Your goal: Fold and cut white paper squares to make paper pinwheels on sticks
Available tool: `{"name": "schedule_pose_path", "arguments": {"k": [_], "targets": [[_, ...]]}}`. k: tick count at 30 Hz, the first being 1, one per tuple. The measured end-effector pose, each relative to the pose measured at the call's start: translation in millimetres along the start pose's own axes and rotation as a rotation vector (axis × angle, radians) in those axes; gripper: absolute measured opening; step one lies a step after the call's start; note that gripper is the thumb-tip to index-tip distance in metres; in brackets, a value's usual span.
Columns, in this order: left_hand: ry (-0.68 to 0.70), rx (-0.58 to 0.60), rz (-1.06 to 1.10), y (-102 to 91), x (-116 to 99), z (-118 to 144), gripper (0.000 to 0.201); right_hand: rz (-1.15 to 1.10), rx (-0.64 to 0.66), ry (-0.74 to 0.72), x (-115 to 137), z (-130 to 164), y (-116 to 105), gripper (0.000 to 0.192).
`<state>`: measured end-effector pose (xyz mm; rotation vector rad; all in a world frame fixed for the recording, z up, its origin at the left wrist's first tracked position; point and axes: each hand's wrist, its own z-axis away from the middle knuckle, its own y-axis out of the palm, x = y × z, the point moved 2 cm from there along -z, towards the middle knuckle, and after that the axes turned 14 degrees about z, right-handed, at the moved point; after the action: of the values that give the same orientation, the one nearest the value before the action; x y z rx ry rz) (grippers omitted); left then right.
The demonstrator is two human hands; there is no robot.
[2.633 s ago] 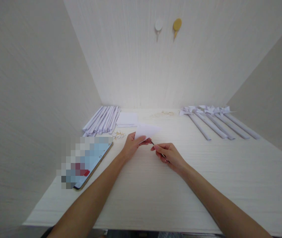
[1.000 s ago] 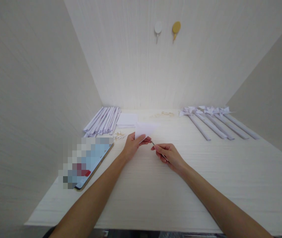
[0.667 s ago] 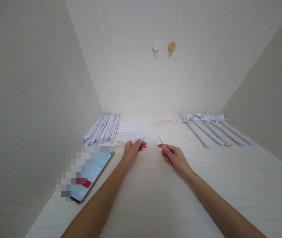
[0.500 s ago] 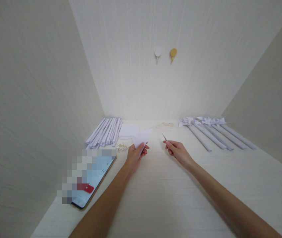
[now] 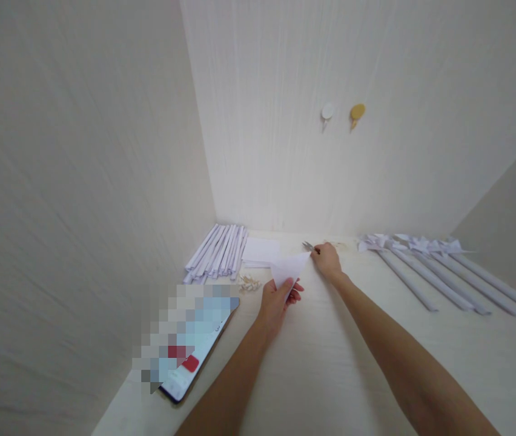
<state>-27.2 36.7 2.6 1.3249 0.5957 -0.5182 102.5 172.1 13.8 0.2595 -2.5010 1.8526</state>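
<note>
The left hand (image 5: 275, 301) pinches a folded paper triangle (image 5: 291, 267), apex pointing far-right. The right hand (image 5: 327, 260), just beyond it, grips thin tweezers (image 5: 307, 246) pointing left.

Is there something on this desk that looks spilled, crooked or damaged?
Nothing stands out. The rolled paper tubes lie bundled at the back left, and the paper pinwheels lie in a row at the right. The left hand holds a folded paper triangle; the right hand holds a thin metal tool.
</note>
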Motion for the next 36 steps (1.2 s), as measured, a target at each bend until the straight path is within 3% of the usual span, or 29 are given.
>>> {"name": "schedule_pose_path", "arguments": {"k": [6,17,26,36], "targets": [[0.0,-0.008,0.029,-1.4,1,-3,0.031,0.182,0.071,-0.039,11,-1,1,0.03],[-0.016,-0.011,0.007,0.7,2,-4,0.031,0.313,0.154,-0.171,18,-1,0,0.038],[-0.014,-0.01,-0.003,-0.5,1,-4,0.029,0.315,0.185,-0.156,18,-1,0,0.039],[-0.001,-0.023,-0.015,0.9,1,-3,0.03,0.214,0.118,-0.111,17,-1,-10,0.047]]}}
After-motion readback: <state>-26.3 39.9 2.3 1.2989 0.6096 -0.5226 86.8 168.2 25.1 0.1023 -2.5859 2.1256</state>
